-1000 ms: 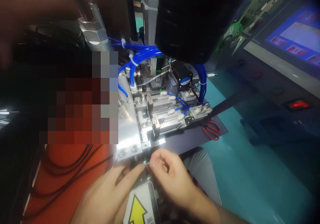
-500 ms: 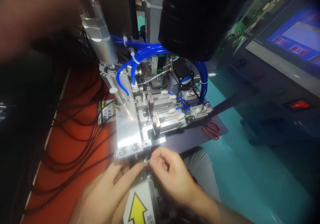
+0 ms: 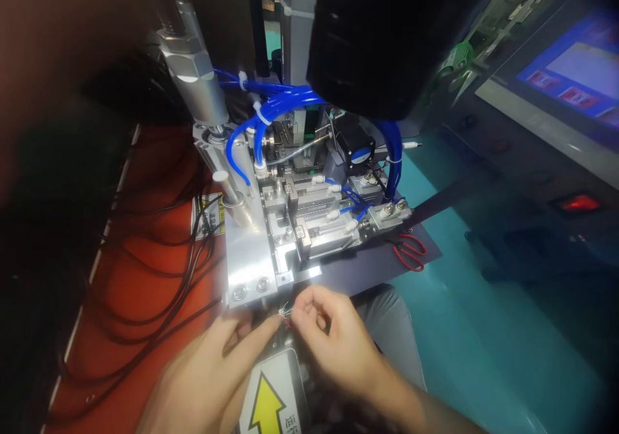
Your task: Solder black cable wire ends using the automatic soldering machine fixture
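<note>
- Low in the head view, both hands meet just in front of the metal fixture [image 3: 251, 253], at its near edge.
- The left hand [image 3: 213, 376] reaches in from below with thumb and forefinger narrowed to a pinch on the wire ends [image 3: 285, 315].
- The right hand [image 3: 333, 344] is curled, its fingertips closed on the same wire ends from the other side.
- The wire ends are a small tuft of thin coloured strands, red and green among them, held between the two hands just above the yellow arrow label [image 3: 268, 402].
- Blue air hoses [image 3: 271, 108] loop over the back of the fixture, beside a silver cylinder [image 3: 193, 79] that stands tilted.
- Red-handled scissors [image 3: 410, 250] lie on the dark mat [image 3: 377, 273], to the right of the fixture and well apart from the hands.
- Black cables [image 3: 159, 279] trail across the orange surface [image 3: 145, 350] on the left.
- A lit touchscreen [image 3: 570, 73] and a glowing red switch [image 3: 578, 203] sit far right.
</note>
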The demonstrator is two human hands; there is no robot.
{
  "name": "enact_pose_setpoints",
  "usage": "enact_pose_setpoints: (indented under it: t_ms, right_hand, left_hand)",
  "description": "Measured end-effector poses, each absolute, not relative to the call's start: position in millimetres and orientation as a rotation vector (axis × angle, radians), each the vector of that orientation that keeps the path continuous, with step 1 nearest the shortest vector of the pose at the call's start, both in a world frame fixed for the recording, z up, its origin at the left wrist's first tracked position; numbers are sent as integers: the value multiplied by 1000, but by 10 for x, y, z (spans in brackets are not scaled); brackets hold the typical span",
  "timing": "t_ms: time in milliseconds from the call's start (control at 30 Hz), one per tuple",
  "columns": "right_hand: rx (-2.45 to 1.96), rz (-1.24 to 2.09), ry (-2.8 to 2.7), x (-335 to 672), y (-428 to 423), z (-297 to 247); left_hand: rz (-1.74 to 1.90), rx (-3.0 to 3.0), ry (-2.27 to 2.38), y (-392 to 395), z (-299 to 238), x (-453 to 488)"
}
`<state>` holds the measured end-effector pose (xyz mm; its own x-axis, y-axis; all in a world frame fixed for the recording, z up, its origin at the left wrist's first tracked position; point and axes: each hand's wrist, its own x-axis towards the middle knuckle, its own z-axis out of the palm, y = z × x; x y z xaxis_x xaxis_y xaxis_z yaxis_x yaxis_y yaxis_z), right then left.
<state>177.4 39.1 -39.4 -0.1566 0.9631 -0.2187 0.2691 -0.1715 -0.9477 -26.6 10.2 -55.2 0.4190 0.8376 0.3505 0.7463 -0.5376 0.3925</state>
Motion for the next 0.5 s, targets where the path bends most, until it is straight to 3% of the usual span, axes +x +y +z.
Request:
enact_pose_setpoints:
  t_ms: [500]
  right_hand:
    - [-1393,1298,-1452,1767,379,-500]
  left_hand:
    - [737,2471,1410,66,-549,-265]
